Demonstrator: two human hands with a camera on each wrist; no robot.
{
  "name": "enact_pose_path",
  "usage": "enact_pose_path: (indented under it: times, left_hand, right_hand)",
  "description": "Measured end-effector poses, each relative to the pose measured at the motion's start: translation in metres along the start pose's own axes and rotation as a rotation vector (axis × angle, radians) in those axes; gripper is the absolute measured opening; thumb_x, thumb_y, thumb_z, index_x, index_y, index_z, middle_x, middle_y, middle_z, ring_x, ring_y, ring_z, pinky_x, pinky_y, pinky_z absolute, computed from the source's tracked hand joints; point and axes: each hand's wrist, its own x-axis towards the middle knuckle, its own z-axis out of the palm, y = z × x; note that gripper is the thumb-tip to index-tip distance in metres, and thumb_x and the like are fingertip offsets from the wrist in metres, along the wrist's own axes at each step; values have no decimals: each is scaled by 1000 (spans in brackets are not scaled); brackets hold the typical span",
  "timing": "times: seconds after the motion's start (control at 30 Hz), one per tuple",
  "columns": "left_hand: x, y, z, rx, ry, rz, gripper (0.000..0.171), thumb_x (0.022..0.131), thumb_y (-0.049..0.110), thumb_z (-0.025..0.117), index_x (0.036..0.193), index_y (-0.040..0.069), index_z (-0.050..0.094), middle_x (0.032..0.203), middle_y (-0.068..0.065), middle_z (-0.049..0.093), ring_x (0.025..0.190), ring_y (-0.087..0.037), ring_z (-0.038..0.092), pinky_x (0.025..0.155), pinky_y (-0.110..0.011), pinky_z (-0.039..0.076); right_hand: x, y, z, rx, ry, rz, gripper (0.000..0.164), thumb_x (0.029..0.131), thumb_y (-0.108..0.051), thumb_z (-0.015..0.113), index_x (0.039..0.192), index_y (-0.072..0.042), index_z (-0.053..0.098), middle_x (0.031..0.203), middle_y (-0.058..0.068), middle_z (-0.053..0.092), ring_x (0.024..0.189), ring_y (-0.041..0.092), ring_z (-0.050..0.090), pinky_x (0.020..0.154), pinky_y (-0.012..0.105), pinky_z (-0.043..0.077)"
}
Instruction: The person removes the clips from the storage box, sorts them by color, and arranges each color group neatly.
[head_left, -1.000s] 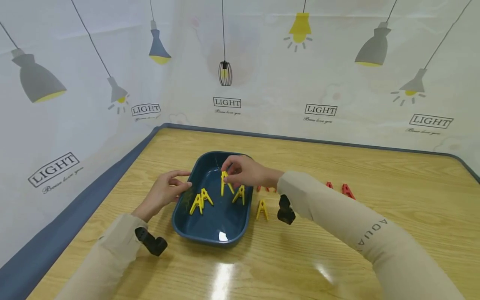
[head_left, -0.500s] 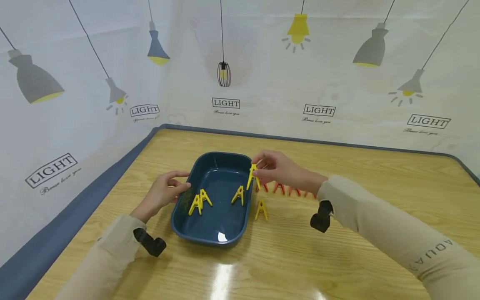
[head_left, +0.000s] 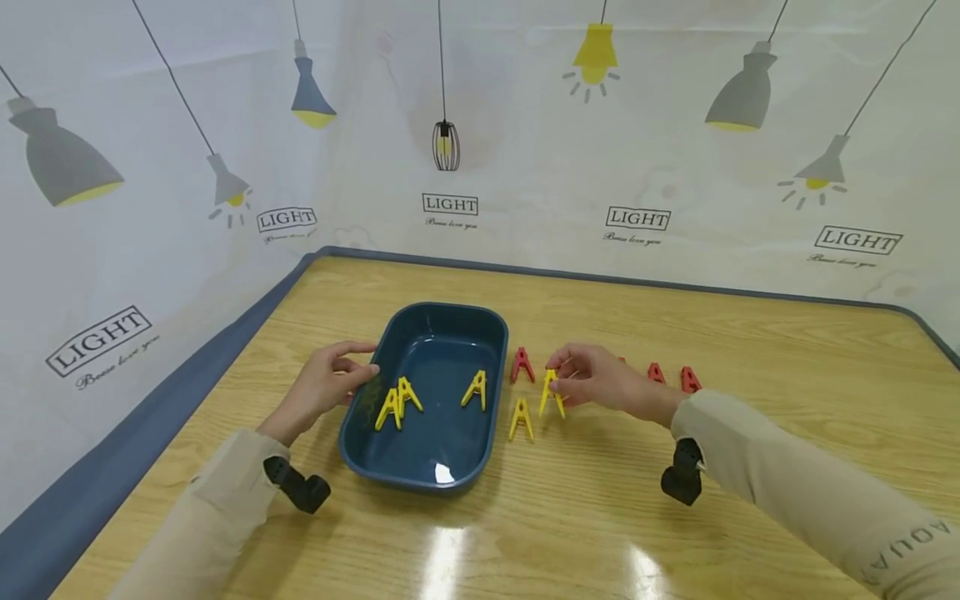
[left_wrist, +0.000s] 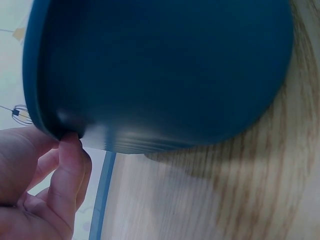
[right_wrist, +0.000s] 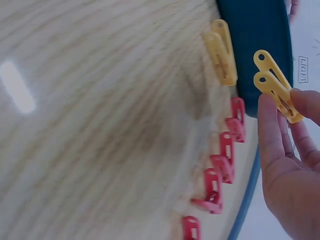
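Note:
My left hand point(head_left: 330, 385) pinches the left rim of a dark blue plastic basin point(head_left: 427, 450); the left wrist view shows thumb and fingers at that rim point(left_wrist: 31, 95). Between thumb and fingers of my right hand point(head_left: 600, 382) is a yellow clothespin point(head_left: 552, 393), held to the right of the basin with its two legs pointing down. Another yellow clothespin point(head_left: 521, 420) stands on the table just beside the basin's right wall. Inside the basin, two yellow clothespins point(head_left: 389, 409) stand close together at the left, and one yellow clothespin point(head_left: 476, 390) stands near the right wall.
Behind the right hand runs a row of several red clothespins, with one red clothespin point(head_left: 522, 365) at its left end and another point(head_left: 690, 380) at its right, partly hidden by the hand. The wooden table point(head_left: 570, 517) meets a lamp-printed backdrop point(head_left: 540, 167) at its far edge.
My right hand has carried the yellow clothespin out from over the basin, rightward past its rim and down toward the table. The left hand has stayed at the rim.

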Motion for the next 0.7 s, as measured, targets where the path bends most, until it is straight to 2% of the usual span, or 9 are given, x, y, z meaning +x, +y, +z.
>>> enact_pose_path:
  times: [0.2,0.37,0.7]
  left_hand:
    - [1,-1,0,-2,-2,1,45,88,20,57,129,7,45,96,-22,58,76,-25,56,64,-35,51]
    - [2,-2,-1,0,4,2,45,87,21,57,128,7,46,92,-21,59,69,-20,54,62,-34,51]
    - [2,-3,0,-8,-1,-1,45,87,21,57,128,6,46,93,-21,59,71,-21,55,63,-35,51]
  right_hand:
    - [-6,19,3,-9,24,37,31,85,-10,60,108,6,47,91,14,53,79,21,57,72,37,50]
    - [-6,31,7,-34,61,40,29,83,-9,62,104,6,49,90,13,55,78,18,57,70,34,51]
    - [-7,36,14,-143,133,12,23,83,-8,61,102,3,53,91,11,56,80,19,54,68,30,50]
